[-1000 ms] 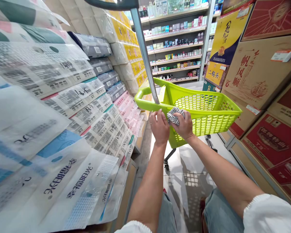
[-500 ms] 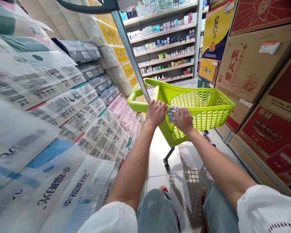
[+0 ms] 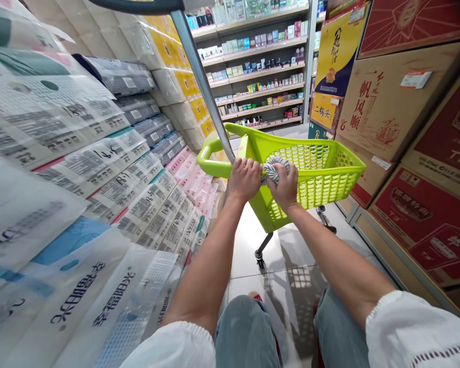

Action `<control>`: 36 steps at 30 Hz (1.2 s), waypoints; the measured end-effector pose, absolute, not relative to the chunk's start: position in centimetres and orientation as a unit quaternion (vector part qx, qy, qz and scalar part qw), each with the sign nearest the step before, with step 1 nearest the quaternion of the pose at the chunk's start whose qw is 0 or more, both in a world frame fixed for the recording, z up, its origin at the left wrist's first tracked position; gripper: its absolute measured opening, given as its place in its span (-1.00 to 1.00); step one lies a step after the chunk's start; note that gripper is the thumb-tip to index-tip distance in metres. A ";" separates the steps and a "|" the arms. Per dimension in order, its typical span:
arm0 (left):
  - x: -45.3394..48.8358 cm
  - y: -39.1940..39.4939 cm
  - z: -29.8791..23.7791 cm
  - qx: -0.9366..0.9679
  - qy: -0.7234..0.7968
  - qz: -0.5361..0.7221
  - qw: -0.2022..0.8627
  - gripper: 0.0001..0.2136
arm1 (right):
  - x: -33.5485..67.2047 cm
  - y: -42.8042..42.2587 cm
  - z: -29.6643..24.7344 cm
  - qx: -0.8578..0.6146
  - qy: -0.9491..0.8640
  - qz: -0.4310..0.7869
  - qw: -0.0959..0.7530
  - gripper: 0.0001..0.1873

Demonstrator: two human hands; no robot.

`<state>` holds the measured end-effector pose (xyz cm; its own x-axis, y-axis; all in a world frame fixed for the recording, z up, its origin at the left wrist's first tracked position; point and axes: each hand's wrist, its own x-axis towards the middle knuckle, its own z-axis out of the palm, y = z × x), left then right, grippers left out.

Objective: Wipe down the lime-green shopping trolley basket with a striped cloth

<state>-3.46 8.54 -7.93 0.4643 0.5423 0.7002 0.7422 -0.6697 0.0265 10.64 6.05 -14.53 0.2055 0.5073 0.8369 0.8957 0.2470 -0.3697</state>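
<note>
Hidden: pole [image 3: 203,87] top cut off by the frame edge; basket [image 3: 329,174] bottom behind its near wall
Basket: only mesh walls show inside
Left hand [image 3: 245,179]: clenched on near rim, beside pole foot
Right hand [image 3: 284,186]: grasping striped cloth [image 3: 274,168], pressed on near rim

Single view, head-worn camera. Looks forward and down along shop aisle, over wearer's arms. Frame centre, at arm's length: left hand [image 3: 245,179] and right hand [image 3: 285,186], closed on striped grey-white cloth [image 3: 273,171], at rim of lime-green perforated plastic wheeled basket [image 3: 322,174]. Wide lens: wrapped white paper-goods packs [image 3: 99,168] loom close at left, brown and red cardboard cartons [image 3: 387,107] at right. Pale tiled floor [image 3: 249,255] and blue-jeaned knees [image 3: 245,332] at bottom edge, end shelves [image 3: 260,66] far ahead.
</note>
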 end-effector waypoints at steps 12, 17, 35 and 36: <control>-5.0 8.4 -7.3 -0.836 -0.381 -0.375 0.127 -0.67 | 15.1 5.8 -16.6 -0.615 -0.616 -0.239 0.432 -0.56; -4.9 8.5 -7.4 -0.831 -0.385 -0.359 0.180 -0.68 | 12.8 5.4 -15.7 -0.637 -0.578 -0.221 0.460 -0.57; -7.0 8.4 -6.1 -0.862 -0.363 -0.226 0.272 -0.66 | 13.6 4.2 -16.6 -0.546 -0.709 -0.269 0.357 -0.63; -6.9 8.4 -5.9 -0.867 -0.360 -0.215 0.270 -0.67 | 12.5 4.3 -16.2 -0.521 -0.728 -0.273 0.352 -0.65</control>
